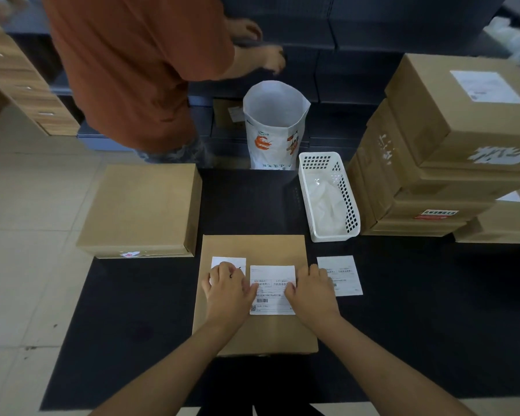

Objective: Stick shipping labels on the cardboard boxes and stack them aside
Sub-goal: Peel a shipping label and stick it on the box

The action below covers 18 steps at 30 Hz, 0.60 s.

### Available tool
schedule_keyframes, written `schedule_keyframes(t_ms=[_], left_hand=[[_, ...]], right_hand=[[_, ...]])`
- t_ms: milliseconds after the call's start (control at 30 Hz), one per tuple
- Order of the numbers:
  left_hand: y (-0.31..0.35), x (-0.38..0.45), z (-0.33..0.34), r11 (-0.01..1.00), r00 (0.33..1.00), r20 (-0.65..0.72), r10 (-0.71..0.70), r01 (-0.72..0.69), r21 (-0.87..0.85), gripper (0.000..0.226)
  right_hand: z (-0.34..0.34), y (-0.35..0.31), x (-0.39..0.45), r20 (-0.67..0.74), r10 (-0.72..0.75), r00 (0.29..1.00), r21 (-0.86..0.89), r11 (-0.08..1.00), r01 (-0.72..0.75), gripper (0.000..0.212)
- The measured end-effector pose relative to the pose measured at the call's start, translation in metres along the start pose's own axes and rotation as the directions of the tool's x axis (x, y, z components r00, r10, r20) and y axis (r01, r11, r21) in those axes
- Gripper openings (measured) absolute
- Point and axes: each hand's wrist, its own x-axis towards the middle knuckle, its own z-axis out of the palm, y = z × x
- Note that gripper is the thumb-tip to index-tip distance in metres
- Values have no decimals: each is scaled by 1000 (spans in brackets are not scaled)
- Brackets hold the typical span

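A flat cardboard box (254, 331) lies on the black table in front of me. A white shipping label (272, 298) lies on its top. My left hand (227, 291) presses on the label's left edge, and its knuckles cover part of a small white sticker (227, 261) beside it. My right hand (311, 291) presses on the label's right edge. Both hands' fingers point inward, flat on the paper. Another label (344, 271) lies on the table to the right of the box.
An unlabelled box (141, 208) sits at the table's left edge. A stack of labelled boxes (451, 139) rises at the right. A white basket (327, 195) and an open printed bag (275, 124) stand behind. A person in an orange shirt (138, 64) stands beyond the table.
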Motion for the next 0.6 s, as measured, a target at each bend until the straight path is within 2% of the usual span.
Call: schedule_keyframes(t_ms=[100,167,233,267,367,500,600], left_hand=[[-3,0,5,993,985,-133,112,-116,-19,31],[-5,-3,10,964,961,-79,264,-264,17,33],[-8,-3,16,918,919,56,391,-393,42,53],[-10,-2,19,904,902,110,417,-424,55,57],[-16,1,24,885,875,210,437,-460,73,56],[-25,0,35,866,853,193,486,-499,26,56],[-21,-5,39,886,872,173,458,-464,-10,57]], right_hand=[[6,-1,-3,-201,-36,979,-5,999,35,31],[17,-3,-3,-277,-168,946,77,978,196,36],[28,-7,-1,-213,-329,920,51,937,346,50],[33,-7,0,-161,-371,915,8,926,377,53],[46,0,4,-27,-355,935,5,935,355,59],[48,6,2,15,-351,936,-13,936,351,62],[48,3,-2,15,-288,958,10,958,287,65]])
